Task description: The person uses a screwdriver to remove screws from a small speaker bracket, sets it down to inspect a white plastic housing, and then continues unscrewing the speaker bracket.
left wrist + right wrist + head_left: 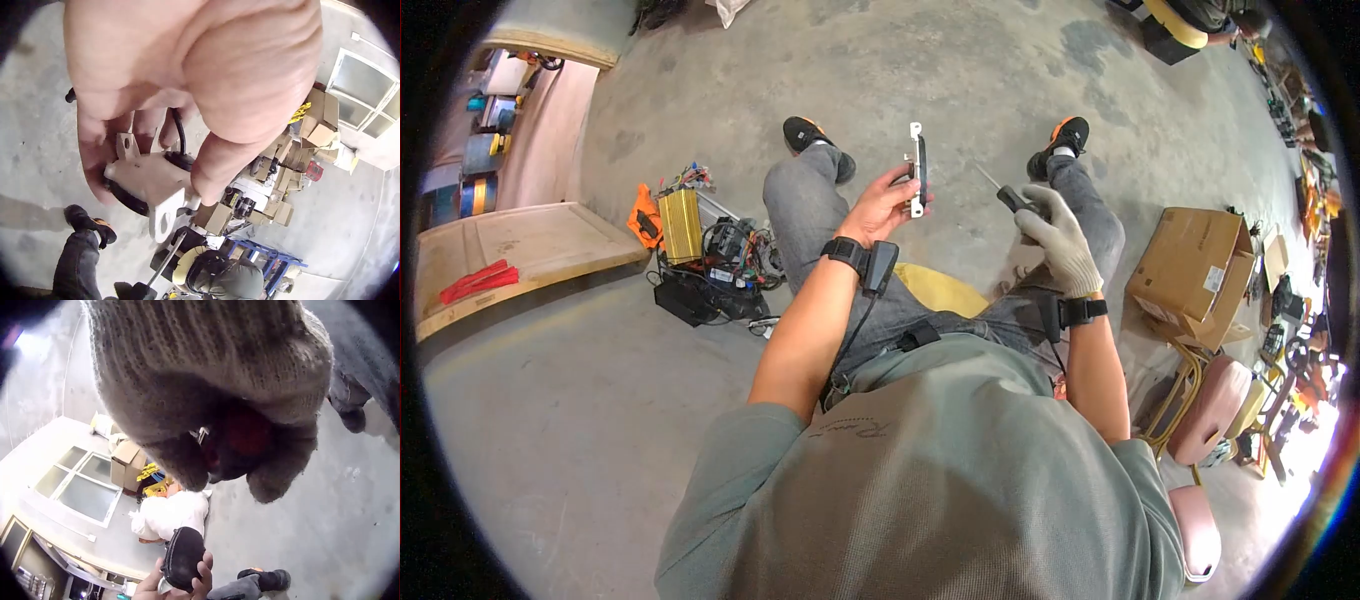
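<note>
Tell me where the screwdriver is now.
In the head view, the screwdriver is in the gloved right hand, above the right knee, pointing toward the white bracket.

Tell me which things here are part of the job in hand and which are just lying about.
In hand: white bracket part gripped by left hand; screwdriver gripped by gloved right hand.
Lying about: cardboard box, yellow unit with wires, red tool.
</note>
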The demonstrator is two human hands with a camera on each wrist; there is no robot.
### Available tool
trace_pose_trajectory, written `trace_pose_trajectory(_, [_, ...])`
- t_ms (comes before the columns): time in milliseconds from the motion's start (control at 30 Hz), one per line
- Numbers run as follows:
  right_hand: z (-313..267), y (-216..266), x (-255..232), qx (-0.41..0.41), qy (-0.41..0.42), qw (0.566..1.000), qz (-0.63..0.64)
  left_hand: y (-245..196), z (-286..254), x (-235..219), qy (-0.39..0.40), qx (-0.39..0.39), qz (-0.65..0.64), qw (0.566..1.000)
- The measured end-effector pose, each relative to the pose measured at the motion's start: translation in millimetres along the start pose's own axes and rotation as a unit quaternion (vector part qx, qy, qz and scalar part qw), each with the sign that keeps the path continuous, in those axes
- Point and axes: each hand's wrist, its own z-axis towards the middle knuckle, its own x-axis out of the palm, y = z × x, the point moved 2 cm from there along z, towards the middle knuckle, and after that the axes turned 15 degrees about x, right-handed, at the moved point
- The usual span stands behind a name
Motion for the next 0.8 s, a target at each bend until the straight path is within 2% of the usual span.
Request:
trace_pose_trajectory(33, [-3,1,-2,-0.017,-0.030,0.999,0.035,0,0,0,-0.003,-0.003,-0.001,1.000])
trace_pose_trajectory(167, [6,-20,-16,-0.001,-0.010,0.998,0.065,0,0,0,-0.009,-0.011,0.001,1.000])
trace_pose_trajectory(233, [4,-31,-17,0.021,0.024,0.980,0.198,-1,-1,1,-0.011,-0.019,0.004,1.000])
trace_pose_trajectory(333, [2,-39,-13,0.059,0.062,0.958,0.275,-3,-2,2,-0.001,-0.039,0.024,0.999])
trace_pose_trajectory(467, [9,-54,-13,0.067,0.086,0.949,0.296,-6,-6,7,0.011,-0.060,0.050,0.997])
trace_pose_trajectory(800, [12,-55,-12,0.061,0.109,0.962,0.241,-3,-5,6,0.058,-0.062,0.078,0.993])
